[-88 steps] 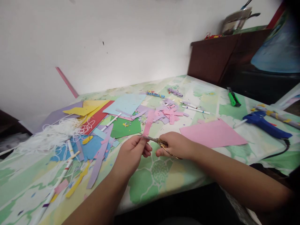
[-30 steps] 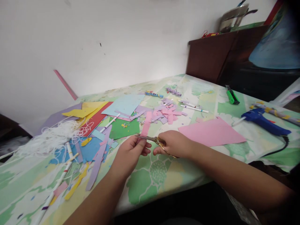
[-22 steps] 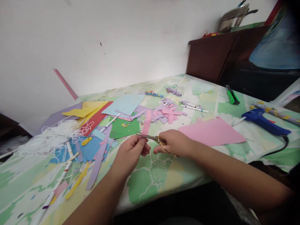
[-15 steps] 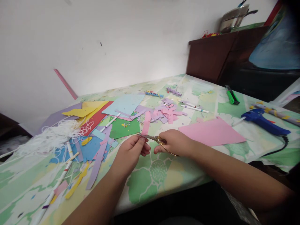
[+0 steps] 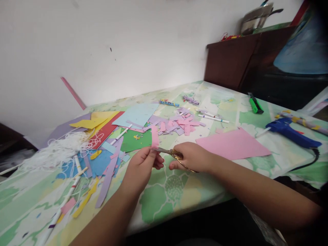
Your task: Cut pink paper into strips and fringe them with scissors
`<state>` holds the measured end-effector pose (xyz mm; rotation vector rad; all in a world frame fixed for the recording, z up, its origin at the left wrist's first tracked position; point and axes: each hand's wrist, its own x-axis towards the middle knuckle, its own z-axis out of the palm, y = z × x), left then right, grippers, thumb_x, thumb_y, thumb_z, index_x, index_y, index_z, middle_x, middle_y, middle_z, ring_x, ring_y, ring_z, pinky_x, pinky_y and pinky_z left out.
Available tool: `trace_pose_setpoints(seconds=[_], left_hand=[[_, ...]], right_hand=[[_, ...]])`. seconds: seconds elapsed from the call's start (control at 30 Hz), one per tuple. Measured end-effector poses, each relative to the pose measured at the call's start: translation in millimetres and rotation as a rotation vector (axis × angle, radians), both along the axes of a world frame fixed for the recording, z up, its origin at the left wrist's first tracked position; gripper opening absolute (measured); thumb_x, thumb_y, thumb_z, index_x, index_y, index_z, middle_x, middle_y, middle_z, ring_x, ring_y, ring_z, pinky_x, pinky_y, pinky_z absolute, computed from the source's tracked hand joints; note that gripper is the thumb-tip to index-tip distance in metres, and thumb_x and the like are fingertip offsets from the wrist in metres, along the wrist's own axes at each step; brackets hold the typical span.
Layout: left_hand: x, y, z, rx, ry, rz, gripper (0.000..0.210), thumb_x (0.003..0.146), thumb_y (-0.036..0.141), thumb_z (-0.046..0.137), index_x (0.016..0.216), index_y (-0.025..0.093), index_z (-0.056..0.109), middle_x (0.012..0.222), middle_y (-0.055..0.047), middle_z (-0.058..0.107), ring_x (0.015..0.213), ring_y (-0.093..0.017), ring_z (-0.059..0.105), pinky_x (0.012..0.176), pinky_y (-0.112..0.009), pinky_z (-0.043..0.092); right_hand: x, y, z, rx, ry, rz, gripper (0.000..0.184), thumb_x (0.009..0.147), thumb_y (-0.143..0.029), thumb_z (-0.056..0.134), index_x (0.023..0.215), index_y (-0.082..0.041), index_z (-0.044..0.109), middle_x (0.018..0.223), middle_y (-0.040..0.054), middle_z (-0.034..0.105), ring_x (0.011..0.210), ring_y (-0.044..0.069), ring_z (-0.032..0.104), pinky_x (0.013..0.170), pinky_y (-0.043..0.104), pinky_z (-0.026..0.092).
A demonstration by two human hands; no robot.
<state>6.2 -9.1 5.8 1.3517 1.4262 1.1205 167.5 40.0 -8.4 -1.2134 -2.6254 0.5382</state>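
Between thumb and fingers, my left hand (image 5: 142,164) pinches a narrow pink paper strip (image 5: 155,136), which stands up from the fingertips. My right hand (image 5: 192,156) is closed on gold-handled scissors (image 5: 167,151); their blades point left and meet the strip's lower end at my left fingertips. Whether the blades are fully closed is hard to see. Just beyond lies a pile of pink and purple paper scraps (image 5: 176,123). A pink paper sheet (image 5: 233,143) rests beside my right wrist.
White string (image 5: 56,150) is heaped at the left near coloured paper sheets (image 5: 135,114) and a long purple strip (image 5: 110,181). On the right are a blue glue gun (image 5: 294,131) with a cord, a green cutter (image 5: 255,103) and white paper sticks (image 5: 214,118). A wall bounds the back.
The pink strip has shifted a little left and leans less to the right. The scissor blades have moved slightly left along with it. Both hands keep their grip.
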Motion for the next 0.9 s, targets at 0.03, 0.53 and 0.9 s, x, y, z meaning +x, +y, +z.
trace_pose_setpoints(seconds=[0.03,0.53,0.9], left_hand=[[0.1,-0.1,-0.1,-0.005,0.010,-0.006,0.022,0.072,0.033,0.043,0.062,0.016,0.052,0.057,0.002,0.055,0.050,-0.009,0.052,0.051,-0.022,0.042],[0.8,0.3,-2.7,-0.062,-0.038,-0.009,0.019,0.070,0.031,0.044,0.063,0.015,0.051,0.059,0.001,0.057,0.052,-0.011,0.055,0.055,-0.025,0.044],[0.2,6.0,-3.7,-0.056,-0.038,-0.025,0.019,0.070,0.032,0.044,0.066,0.015,0.052,0.060,0.001,0.056,0.051,-0.010,0.054,0.053,-0.025,0.044]], right_hand=[[-0.2,0.1,-0.4,-0.002,0.002,0.005,0.052,0.061,-0.066,0.035,0.067,-0.016,0.051,0.059,0.0015,0.051,0.049,0.009,0.038,0.044,0.020,0.021],[-3.2,0.8,-2.6,-0.003,-0.010,-0.001,0.054,0.059,-0.068,0.034,0.064,-0.016,0.050,0.055,-0.0002,0.049,0.048,0.009,0.037,0.042,0.019,0.021],[-2.4,3.2,-2.1,-0.006,-0.017,-0.036,0.051,0.061,-0.065,0.035,0.062,-0.017,0.049,0.054,-0.0012,0.046,0.047,0.008,0.035,0.042,0.020,0.020]])
